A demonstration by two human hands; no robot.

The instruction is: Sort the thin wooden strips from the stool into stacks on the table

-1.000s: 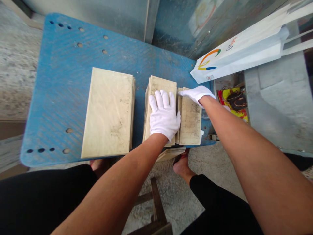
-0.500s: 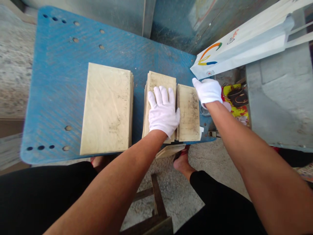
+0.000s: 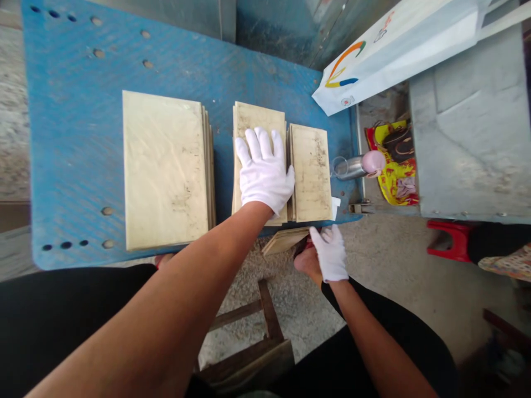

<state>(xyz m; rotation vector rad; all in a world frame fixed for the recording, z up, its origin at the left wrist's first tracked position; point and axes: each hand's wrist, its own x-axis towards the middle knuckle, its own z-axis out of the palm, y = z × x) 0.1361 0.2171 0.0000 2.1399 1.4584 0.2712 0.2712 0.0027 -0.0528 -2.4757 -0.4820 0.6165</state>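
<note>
My left hand (image 3: pixel 265 168), in a white glove, lies flat with fingers spread on the middle stack of cream-coloured boards (image 3: pixel 249 113). Directly to its right stands a narrower stack of similar boards (image 3: pixel 311 171), dark smudges on its top. A larger stack of pale boards (image 3: pixel 161 171) sits to the left, apart from the other two. Below the table's front edge, my right hand (image 3: pixel 329 251), also gloved, is beside the right end of some low boards (image 3: pixel 286 241). Its fingers look partly bent and apart, with nothing visible in them; whether they touch those boards is unclear.
The stacks rest on a blue table (image 3: pixel 83 138) with holes. At right are a glass cup (image 3: pixel 340 166), a steel flask with pink top (image 3: pixel 354 167), a white paper bag (image 3: pixel 373 61) and a grey metal surface (image 3: pixel 468 132). A wooden stool (image 3: pixel 269 315) stands below.
My right hand has moved from the table's right side down to the low boards below the front edge, uncovering the flask. My left hand stays on the middle stack. The view has shifted slightly.
</note>
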